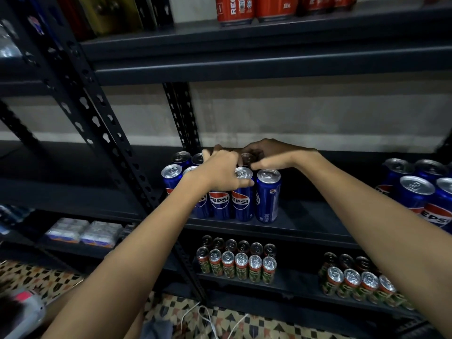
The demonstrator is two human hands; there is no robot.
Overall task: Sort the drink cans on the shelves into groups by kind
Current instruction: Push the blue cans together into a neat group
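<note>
A cluster of blue Pepsi cans (267,195) stands in two rows at the left of the middle shelf (308,225). My left hand (220,173) lies over the front row's tops, its thumb and fingers curled round one Pepsi can (242,204). My right hand (269,155) reaches over the back row, fingers curled on the top of a back-row can (247,158) that is mostly hidden. A second Pepsi group (415,194) stands at the shelf's right end. Red cans (234,11) stand on the top shelf. Small green-and-red cans (242,265) fill the lower shelf in two groups.
A black perforated upright (105,133) runs diagonally on the left, another (182,116) stands behind the cans. Wrapped packets (83,232) lie on the left lower shelf. White cables (208,319) lie on the patterned floor. Bare shelf stretches between the two Pepsi groups.
</note>
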